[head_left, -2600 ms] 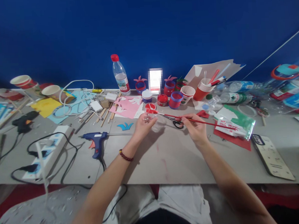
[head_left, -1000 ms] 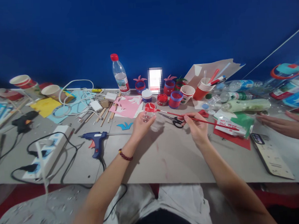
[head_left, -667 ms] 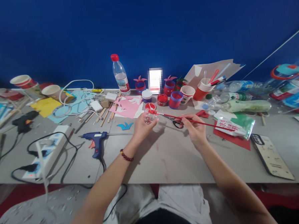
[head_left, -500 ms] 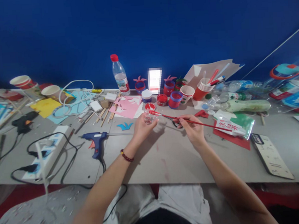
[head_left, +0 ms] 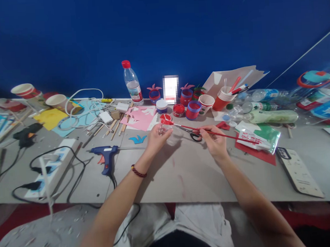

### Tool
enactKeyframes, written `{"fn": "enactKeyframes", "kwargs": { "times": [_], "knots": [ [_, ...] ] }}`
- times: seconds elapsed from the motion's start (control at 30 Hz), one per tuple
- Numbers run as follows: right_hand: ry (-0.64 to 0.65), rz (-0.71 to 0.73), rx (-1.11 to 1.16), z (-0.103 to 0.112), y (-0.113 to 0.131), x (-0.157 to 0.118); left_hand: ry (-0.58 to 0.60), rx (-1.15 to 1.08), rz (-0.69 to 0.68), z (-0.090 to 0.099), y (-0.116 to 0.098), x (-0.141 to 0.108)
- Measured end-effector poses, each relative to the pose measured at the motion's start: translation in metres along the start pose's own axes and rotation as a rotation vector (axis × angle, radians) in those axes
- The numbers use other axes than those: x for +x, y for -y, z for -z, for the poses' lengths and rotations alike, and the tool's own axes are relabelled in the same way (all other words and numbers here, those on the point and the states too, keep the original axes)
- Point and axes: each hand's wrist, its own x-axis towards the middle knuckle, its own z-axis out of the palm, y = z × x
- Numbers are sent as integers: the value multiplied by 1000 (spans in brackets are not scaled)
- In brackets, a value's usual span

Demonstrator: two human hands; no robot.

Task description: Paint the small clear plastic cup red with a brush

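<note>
My left hand (head_left: 156, 139) is closed around a clear plastic piece (head_left: 165, 130), rounded like a cut bottle base. My right hand (head_left: 213, 141) grips a long red paintbrush (head_left: 232, 136) by its handle. The brush's red-coated bristles point left, just above the clear piece and in front of a lid with red paint (head_left: 165, 117); whether they touch either one I cannot tell. Beneath the brush, scissors (head_left: 195, 137) with black handles lie on the table. Behind stand an open jar of red paint (head_left: 178, 110) and a blue-and-red painted cup (head_left: 193, 110).
A blue glue gun (head_left: 107, 156) and a white power strip (head_left: 52, 168) with trailing cords lie to the left. A water bottle (head_left: 133, 84) stands at the back. Paper cups (head_left: 223, 100), plastic bottles (head_left: 272, 116) and a phone (head_left: 300, 171) are on the right.
The brush tip has shifted slightly up, away from the clear piece and toward the painted lid. My right hand has moved a little to the right, showing more of the scissors' handle.
</note>
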Motion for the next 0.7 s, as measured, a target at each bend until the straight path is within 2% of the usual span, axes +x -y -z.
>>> {"fn": "enactKeyframes", "kwargs": {
  "times": [0.43, 0.7],
  "knots": [
    [-67, 31, -15, 6, -5, 3, 73, -339, 176, -1, -5, 5],
    [13, 13, 69, 4, -4, -1, 0, -36, 37, 0, -1, 3]
  ]
}}
